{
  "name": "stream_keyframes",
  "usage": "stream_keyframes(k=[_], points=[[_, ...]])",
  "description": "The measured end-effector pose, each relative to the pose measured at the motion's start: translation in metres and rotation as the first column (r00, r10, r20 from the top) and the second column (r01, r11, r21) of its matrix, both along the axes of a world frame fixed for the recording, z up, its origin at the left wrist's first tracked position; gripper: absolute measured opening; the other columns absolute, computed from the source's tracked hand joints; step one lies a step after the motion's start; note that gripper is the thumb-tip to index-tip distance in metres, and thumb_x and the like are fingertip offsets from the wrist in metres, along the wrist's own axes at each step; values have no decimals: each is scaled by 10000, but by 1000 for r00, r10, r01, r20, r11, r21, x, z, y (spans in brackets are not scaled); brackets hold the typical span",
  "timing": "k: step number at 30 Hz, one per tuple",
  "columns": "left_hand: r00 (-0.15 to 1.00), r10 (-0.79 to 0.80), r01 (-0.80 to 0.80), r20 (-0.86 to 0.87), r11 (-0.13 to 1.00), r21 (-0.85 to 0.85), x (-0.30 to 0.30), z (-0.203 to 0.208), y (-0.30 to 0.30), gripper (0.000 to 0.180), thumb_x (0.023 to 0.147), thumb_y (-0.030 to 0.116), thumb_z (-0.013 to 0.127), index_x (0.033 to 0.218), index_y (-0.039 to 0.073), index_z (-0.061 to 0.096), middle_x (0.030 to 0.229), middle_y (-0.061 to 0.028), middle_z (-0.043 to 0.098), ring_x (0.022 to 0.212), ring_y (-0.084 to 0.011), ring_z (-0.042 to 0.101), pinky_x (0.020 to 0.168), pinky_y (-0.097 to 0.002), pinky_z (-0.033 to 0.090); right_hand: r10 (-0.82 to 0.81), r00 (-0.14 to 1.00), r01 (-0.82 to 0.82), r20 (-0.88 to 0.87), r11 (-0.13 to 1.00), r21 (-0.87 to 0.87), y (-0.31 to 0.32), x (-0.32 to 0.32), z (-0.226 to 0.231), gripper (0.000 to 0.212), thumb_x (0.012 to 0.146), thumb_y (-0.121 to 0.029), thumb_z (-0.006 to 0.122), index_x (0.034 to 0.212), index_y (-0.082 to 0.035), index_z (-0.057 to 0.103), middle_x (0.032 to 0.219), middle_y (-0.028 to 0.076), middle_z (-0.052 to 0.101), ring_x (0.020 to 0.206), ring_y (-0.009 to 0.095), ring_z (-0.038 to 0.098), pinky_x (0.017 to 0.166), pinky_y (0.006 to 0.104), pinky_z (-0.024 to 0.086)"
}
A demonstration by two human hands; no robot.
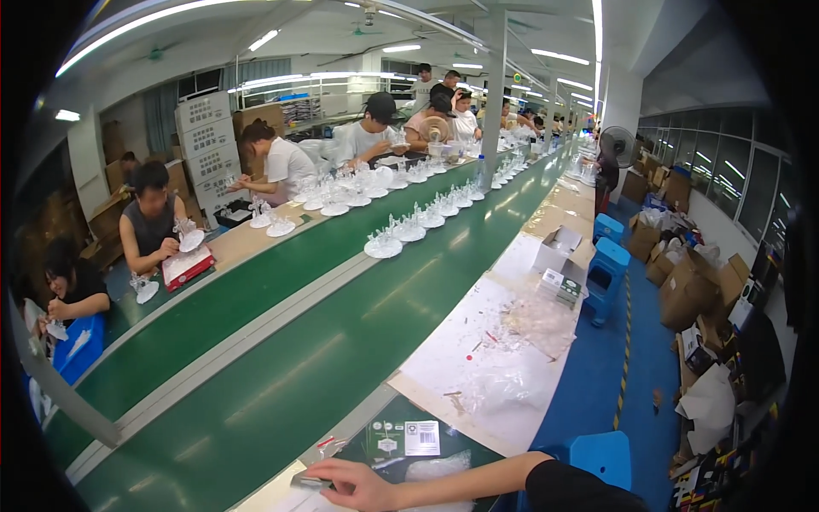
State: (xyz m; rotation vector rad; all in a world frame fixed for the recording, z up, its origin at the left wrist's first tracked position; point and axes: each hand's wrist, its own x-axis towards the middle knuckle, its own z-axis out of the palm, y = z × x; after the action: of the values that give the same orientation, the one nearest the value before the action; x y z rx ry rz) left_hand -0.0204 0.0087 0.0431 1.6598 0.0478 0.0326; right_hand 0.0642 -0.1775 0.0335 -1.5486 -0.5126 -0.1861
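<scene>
My right hand point(357, 485) reaches in from the lower right under a black sleeve, at the near end of the bench. Its fingers and thumb bend round a small greyish flat thing point(309, 482) at the bench edge, too small to make out. Just beyond the hand lies a dark green printed box or sheet point(388, 431) with a white label point(422, 438). Clear plastic wrap point(439, 465) rests beside my wrist. A small clear bag with red on it point(328, 445) sits above my fingers. My left hand is out of view.
A green conveyor point(341, 367) runs along my left, carrying clear figurines on round bases point(409, 229). Co-workers sit across it. A white-covered bench point(444, 358) holds scraps and an open carton point(559, 249). Blue stools point(607, 269) and cardboard boxes point(689, 286) line the right.
</scene>
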Motion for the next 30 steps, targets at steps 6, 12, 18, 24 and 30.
stream_keyframes(k=[6, 12, 18, 24, 30], points=[[999, -27, 31, 34, 988, -149, 10, -9, -8, 196, 916, 42, 525, 1087, -26, 592, 874, -64, 615, 717, -124, 552, 637, -243, 456, 199, 934, -126, 297, 960, -249, -10, 4, 3, 321, 764, -62, 653, 1083, -27, 646, 1078, 157, 635, 894, 271, 661, 692, 325, 536], [974, -214, 218, 69, 975, -45, 9, -38, -2, 349, 918, 27, 519, 1263, -25, 512, 906, -71, 605, 766, -142, 574, 698, -262, 492, 310, 928, -276, 207, 945, -178, -9, 4, -12, 226, 782, -62, 648, 1004, -44, 682, 994, 111, 660, 714, 216, 626, 592, 290, 487], [974, -213, 216, 81, 976, -29, 6, -38, -2, 455, 906, -1, 518, 1349, -16, 415, 922, -87, 594, 807, -150, 577, 724, -267, 498, 268, 955, -246, 126, 955, -168, -8, 4, -16, 153, 806, -47, 652, 953, -45, 694, 902, 81, 662, 620, 169, 581, 538, 273, 445], [965, -254, 252, 62, 967, 37, 7, -32, -5, 500, 900, -13, 515, 1380, -9, 376, 926, -94, 592, 812, -157, 581, 722, -266, 497, 306, 944, -291, 121, 948, -131, -7, 2, -13, 127, 815, -80, 672, 936, -51, 694, 797, 78, 649, 580, 147, 547, 526, 273, 434], [943, -311, 280, 122, 935, 218, 5, -22, -10, 626, 887, -21, 518, 1451, 3, 248, 870, -95, 613, 758, -154, 587, 697, -263, 493, 274, 959, -284, -73, 940, -191, -10, -1, -11, 104, 819, -107, 683, 918, -77, 697, 738, 86, 636, 594, 163, 573, 526, 280, 434]])
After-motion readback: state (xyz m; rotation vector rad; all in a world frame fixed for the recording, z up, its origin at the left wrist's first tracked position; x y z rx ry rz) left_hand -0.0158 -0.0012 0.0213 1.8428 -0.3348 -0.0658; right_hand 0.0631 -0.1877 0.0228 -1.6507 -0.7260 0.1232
